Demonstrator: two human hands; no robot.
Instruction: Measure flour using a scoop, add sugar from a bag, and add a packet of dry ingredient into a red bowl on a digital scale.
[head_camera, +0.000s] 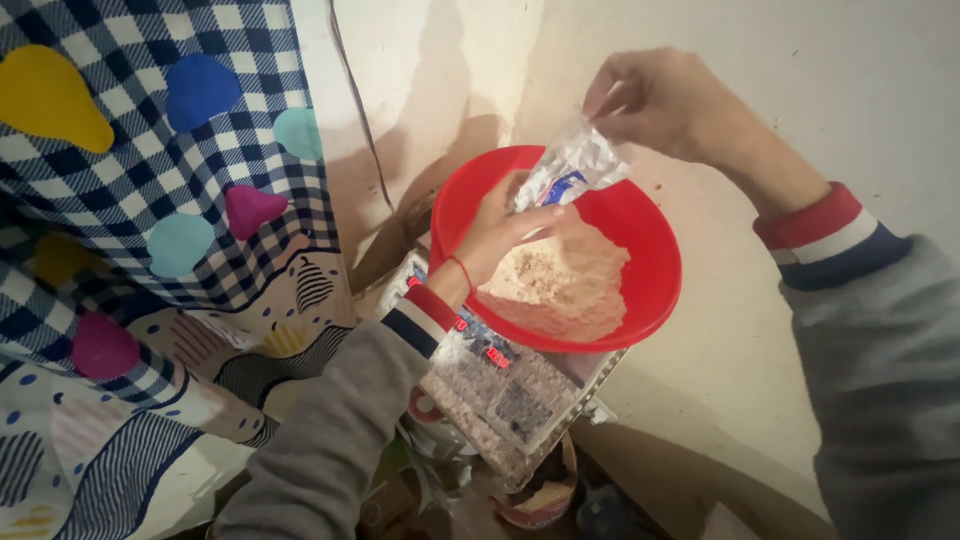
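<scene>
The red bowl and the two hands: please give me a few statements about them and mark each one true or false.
1. The red bowl holds a heap of pale powder. True.
2. The bowl is blue. False: it is red.
3. Both hands hold a small clear plastic packet above the bowl. True: the right hand grips its upper end and the left hand its lower end.
4. The left hand rests flat on the checked cloth. False: it is at the packet, over the bowl.
5. The bowl is empty. False: it holds powder.
</scene>
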